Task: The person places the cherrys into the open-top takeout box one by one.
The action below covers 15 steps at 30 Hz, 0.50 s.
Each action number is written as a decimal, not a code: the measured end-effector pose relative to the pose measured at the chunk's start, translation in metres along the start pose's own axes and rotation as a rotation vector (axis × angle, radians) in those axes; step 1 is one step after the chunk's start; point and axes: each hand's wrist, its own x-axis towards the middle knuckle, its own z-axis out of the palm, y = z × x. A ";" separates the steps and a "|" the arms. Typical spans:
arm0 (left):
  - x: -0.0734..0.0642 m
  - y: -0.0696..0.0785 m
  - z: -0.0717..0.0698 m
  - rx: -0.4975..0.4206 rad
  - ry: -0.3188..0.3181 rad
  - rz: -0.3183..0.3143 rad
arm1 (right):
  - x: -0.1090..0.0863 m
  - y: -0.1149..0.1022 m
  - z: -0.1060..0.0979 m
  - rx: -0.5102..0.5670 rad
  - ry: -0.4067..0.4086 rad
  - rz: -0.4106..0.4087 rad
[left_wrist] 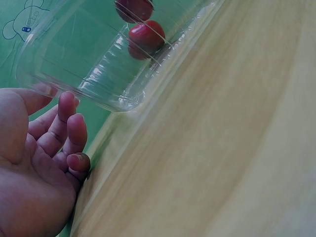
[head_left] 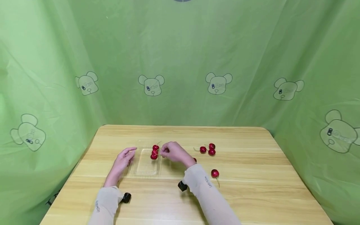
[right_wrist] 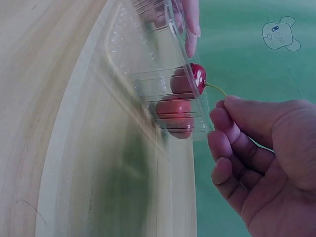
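A clear plastic box [head_left: 146,172] stands on the table, with red cherries [head_left: 153,157] along its right side. My right hand [head_left: 175,152] is at the box's right edge. Its thumb and forefinger pinch the green stem of a cherry [right_wrist: 198,78], which hangs at the box wall in the right wrist view. Two more cherries [right_wrist: 173,109] show through the plastic below it. On the box's left side is my left hand [head_left: 123,160], fingers loosely bent and nothing gripped. In the left wrist view its fingertips [left_wrist: 67,104] are close to the rim; whether they touch cannot be told.
Right of the box lie three cherries [head_left: 203,149] in a cluster. A single cherry [head_left: 215,173] with its stem lies nearer the front, and another [head_left: 194,160] is partly hidden behind my right wrist. A green curtain [head_left: 180,106] surrounds the wooden table [head_left: 253,193].
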 end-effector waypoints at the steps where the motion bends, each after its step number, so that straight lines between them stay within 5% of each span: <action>1: 0.000 0.000 0.000 0.001 0.005 0.005 | 0.000 0.000 0.000 -0.005 0.001 0.001; 15: -0.001 -0.003 0.003 0.022 0.024 0.045 | 0.007 -0.001 0.008 -0.056 0.020 0.007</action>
